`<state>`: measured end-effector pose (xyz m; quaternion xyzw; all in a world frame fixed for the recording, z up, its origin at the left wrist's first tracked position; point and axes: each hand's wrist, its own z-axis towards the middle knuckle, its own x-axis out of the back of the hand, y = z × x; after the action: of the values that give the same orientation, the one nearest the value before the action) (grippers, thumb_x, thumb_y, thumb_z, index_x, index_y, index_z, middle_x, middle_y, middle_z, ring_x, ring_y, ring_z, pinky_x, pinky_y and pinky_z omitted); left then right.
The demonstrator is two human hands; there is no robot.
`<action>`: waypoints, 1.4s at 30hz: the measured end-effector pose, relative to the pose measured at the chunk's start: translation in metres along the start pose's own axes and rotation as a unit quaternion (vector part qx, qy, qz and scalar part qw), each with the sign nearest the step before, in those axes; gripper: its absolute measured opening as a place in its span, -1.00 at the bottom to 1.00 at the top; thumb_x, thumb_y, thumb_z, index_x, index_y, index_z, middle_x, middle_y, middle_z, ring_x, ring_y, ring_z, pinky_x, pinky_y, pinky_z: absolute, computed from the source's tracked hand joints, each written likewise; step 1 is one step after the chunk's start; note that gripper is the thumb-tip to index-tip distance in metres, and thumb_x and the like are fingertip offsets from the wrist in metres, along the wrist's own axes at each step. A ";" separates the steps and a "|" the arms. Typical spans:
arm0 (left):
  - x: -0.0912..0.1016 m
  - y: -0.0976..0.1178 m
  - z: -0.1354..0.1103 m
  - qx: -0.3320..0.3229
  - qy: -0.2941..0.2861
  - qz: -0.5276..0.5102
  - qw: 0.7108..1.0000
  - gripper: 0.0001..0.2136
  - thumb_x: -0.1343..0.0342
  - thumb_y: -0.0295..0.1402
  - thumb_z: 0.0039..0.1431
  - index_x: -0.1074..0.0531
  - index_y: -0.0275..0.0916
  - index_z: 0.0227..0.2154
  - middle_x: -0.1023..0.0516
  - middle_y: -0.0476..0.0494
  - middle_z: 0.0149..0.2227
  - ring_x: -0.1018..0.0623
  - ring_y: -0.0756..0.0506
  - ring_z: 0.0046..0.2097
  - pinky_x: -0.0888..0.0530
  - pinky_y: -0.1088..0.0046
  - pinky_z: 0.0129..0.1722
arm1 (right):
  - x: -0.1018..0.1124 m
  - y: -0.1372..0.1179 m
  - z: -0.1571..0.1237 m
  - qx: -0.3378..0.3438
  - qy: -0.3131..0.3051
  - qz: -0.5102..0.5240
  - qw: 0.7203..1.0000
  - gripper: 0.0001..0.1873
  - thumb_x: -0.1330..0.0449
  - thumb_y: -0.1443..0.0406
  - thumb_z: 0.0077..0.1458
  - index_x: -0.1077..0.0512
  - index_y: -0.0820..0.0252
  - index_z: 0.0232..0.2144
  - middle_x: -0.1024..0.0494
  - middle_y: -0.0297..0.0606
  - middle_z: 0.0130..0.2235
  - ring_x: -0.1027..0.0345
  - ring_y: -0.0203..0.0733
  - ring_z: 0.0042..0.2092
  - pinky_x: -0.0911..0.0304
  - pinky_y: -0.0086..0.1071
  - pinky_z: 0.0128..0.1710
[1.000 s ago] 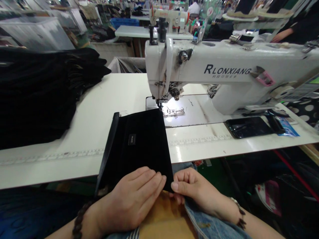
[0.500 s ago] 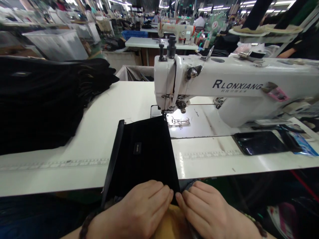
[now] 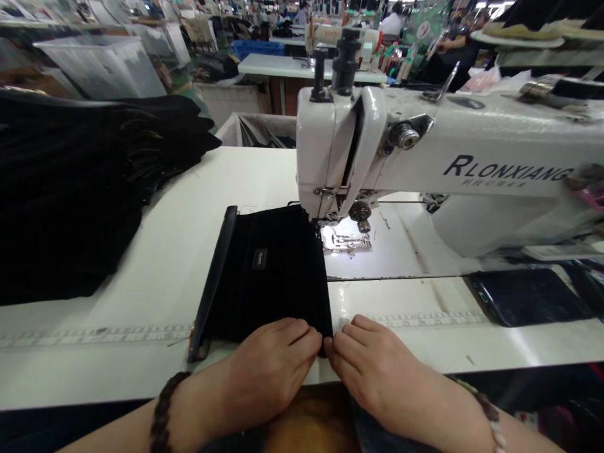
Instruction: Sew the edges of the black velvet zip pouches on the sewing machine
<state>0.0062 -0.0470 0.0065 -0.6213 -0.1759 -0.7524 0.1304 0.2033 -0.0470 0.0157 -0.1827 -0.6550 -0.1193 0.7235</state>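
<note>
A black fabric piece (image 3: 267, 277) with a small label and a stiff dark strip along its left side lies flat on the white sewing table (image 3: 189, 207). Its far right corner reaches under the head of the white sewing machine (image 3: 425, 151), beside the lit needle plate (image 3: 346, 242). My left hand (image 3: 264, 371) lies on the near edge of the fabric, fingers curled down onto it. My right hand (image 3: 372, 365) meets it at the near right corner, fingertips pinching that corner.
A tall pile of black fabric (image 3: 70, 189) fills the table's left side. A dark phone (image 3: 528, 296) lies on the table at the right. Behind are a bin (image 3: 245, 129), more sewing tables and other people at work.
The fabric piece has slid away from me onto the table, its far corner now under the machine head. Both hands moved forward with it, from my lap to the table edge.
</note>
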 end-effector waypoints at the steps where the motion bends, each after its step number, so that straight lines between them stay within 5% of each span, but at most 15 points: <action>1: 0.002 -0.004 0.001 -0.002 0.007 0.000 1.000 -0.79 0.16 -0.59 0.15 -0.39 -0.41 -0.35 -0.43 -0.20 -0.36 -0.38 -0.11 -0.31 -0.43 0.35 -0.33 | 0.001 0.004 0.003 0.000 -0.008 0.002 1.000 -0.90 -0.03 0.46 0.02 -0.34 0.29 -0.42 -0.36 -0.23 -0.46 -0.14 -0.20 -0.43 0.01 -0.28 -0.42; 14: -0.005 -0.056 0.019 -0.032 0.038 0.028 0.998 -0.73 0.22 -0.61 0.17 -0.41 -0.42 -0.38 -0.44 -0.18 -0.40 -0.39 -0.10 -0.35 -0.43 0.36 -0.38 | -0.001 0.054 0.034 0.004 -0.035 -0.029 0.999 -0.84 -0.02 0.47 0.03 -0.33 0.23 -0.51 -0.37 -0.26 -0.52 -0.11 -0.26 -0.52 0.11 -0.32 -0.53; 21: -0.003 -0.083 0.029 -0.038 0.083 0.036 0.995 -0.67 0.28 -0.60 0.20 -0.41 -0.43 -0.40 -0.46 -0.18 -0.41 -0.40 -0.09 -0.38 -0.43 0.40 -0.38 | -0.011 0.075 0.037 -0.015 0.048 -0.053 0.997 -0.77 0.09 0.47 0.14 -0.37 0.31 -0.38 -0.32 -0.30 -0.54 -0.09 -0.27 -0.52 0.13 -0.32 -0.50; 28: -0.006 -0.108 0.039 -0.036 0.109 0.065 0.991 -0.69 0.27 -0.59 0.21 -0.42 -0.43 -0.38 -0.47 -0.17 -0.42 -0.42 -0.08 -0.37 -0.43 0.44 -0.36 | -0.021 0.083 0.043 -0.073 0.114 -0.107 0.985 -0.69 0.16 0.46 0.18 -0.37 0.45 -0.25 -0.34 -0.29 -0.57 -0.09 -0.30 -0.55 0.17 -0.35 -0.55; 36: -0.010 -0.132 0.049 0.034 0.054 0.068 0.996 -0.80 0.13 -0.57 0.16 -0.40 -0.37 -0.37 -0.46 -0.16 -0.36 -0.45 -0.08 -0.31 -0.44 0.41 -0.27 | -0.021 0.085 0.046 -0.103 0.120 -0.092 0.983 -0.67 0.18 0.49 0.14 -0.37 0.47 -0.26 -0.37 -0.26 -0.57 -0.12 -0.30 -0.56 0.12 -0.36 -0.55; 42: -0.012 -0.142 0.054 0.063 0.077 0.068 0.993 -0.80 0.13 -0.55 0.18 -0.41 -0.33 -0.35 -0.48 -0.13 -0.24 -0.43 -0.07 -0.12 -0.42 0.47 -0.15 | -0.020 0.083 0.049 -0.120 0.115 -0.091 0.982 -0.73 0.12 0.48 0.10 -0.38 0.41 -0.29 -0.37 -0.29 -0.59 -0.10 -0.31 -0.57 0.13 -0.36 -0.56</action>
<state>-0.0026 0.1043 -0.0107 -0.5625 -0.1702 -0.7747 0.2334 0.1913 0.0473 -0.0098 -0.1931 -0.5620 -0.2823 0.7531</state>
